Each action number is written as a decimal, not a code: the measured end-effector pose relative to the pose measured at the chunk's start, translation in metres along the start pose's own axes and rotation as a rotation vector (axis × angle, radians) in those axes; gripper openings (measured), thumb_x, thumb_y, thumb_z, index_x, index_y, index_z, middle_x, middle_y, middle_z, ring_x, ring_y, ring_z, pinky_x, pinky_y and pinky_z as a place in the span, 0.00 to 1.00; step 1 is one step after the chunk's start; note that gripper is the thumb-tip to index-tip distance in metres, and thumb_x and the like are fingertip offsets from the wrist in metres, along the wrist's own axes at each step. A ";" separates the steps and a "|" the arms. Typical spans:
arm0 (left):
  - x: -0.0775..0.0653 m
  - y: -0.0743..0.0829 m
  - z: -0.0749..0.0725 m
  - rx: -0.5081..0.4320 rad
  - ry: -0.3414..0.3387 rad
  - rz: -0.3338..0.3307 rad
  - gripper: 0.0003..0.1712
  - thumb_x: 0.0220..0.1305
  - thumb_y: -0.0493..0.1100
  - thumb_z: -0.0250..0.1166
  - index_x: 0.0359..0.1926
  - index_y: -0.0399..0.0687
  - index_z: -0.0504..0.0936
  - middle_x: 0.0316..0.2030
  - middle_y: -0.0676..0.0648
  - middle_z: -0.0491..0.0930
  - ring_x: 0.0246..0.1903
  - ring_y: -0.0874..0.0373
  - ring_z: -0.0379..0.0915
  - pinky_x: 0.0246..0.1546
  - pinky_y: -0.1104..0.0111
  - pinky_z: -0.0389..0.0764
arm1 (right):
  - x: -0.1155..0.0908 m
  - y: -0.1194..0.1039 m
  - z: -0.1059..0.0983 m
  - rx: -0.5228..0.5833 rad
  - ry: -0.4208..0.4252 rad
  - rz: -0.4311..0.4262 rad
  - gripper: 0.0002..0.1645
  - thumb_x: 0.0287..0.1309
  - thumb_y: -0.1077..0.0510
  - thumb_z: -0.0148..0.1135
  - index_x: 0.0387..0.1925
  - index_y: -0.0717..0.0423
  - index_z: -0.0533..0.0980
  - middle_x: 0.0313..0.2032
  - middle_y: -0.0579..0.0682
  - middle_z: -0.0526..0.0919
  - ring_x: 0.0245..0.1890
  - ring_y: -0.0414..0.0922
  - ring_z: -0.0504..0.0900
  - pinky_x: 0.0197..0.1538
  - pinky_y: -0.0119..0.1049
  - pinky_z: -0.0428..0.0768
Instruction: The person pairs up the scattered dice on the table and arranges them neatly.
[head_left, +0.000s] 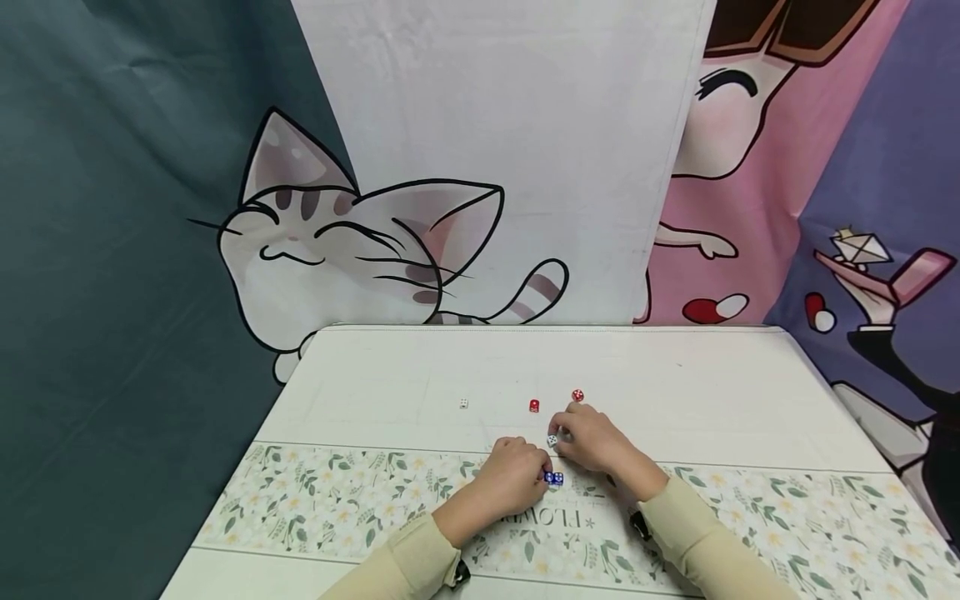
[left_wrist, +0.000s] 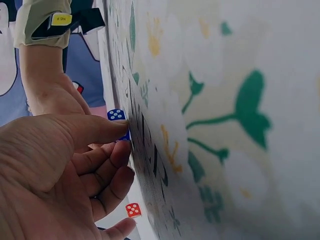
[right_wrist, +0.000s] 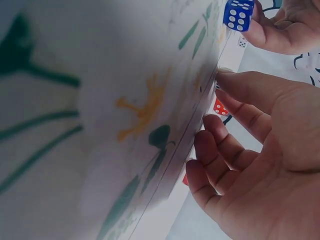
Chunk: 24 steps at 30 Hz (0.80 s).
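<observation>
Two blue dice sit side by side on the table, the right-hand blue die [head_left: 558, 479] touching or nearly touching the left-hand blue die [head_left: 549, 477]. My left hand [head_left: 513, 477] pinches the left-hand one between thumb [left_wrist: 107, 129] and forefinger, which mostly cover it in the left wrist view. Just beyond, my right hand [head_left: 592, 439] holds a white die [head_left: 552, 440] between thumb and forefinger, low at the tabletop. Only a sliver of that die shows in the right wrist view, where the other right fingers [right_wrist: 205, 145] curve loosely near the surface.
Farther back lie a red die [head_left: 534, 406] and another white die [head_left: 463, 403]. A second red die [head_left: 577, 395] lies right behind my right hand. The white table [head_left: 375, 375] has a flowered band across it, and printed cloth [head_left: 510, 100] hangs behind its far edge.
</observation>
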<state>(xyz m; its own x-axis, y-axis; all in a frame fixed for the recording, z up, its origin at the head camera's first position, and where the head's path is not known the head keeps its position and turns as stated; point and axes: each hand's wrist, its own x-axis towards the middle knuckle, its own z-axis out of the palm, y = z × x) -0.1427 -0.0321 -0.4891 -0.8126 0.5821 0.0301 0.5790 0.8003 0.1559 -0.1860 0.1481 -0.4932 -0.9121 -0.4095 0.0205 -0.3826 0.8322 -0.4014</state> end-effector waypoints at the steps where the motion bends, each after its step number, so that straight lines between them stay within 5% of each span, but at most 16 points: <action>1: 0.000 0.000 -0.001 -0.003 -0.002 -0.002 0.04 0.59 0.47 0.72 0.32 0.58 0.83 0.25 0.62 0.75 0.30 0.65 0.66 0.51 0.62 0.71 | 0.000 0.000 0.000 -0.002 0.003 -0.001 0.08 0.55 0.61 0.70 0.36 0.48 0.81 0.33 0.46 0.73 0.33 0.43 0.68 0.40 0.41 0.70; 24: 0.000 -0.010 -0.008 -0.044 -0.059 0.004 0.09 0.59 0.45 0.72 0.41 0.56 0.85 0.27 0.62 0.75 0.34 0.65 0.69 0.56 0.60 0.70 | -0.020 -0.008 -0.002 -0.033 -0.028 -0.040 0.10 0.54 0.59 0.74 0.32 0.47 0.78 0.31 0.43 0.70 0.32 0.43 0.65 0.36 0.39 0.66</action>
<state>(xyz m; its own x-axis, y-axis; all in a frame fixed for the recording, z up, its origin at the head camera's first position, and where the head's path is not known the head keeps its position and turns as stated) -0.1487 -0.0415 -0.4829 -0.8044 0.5935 -0.0268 0.5774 0.7917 0.1995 -0.1647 0.1508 -0.4886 -0.8917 -0.4524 0.0100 -0.4236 0.8268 -0.3700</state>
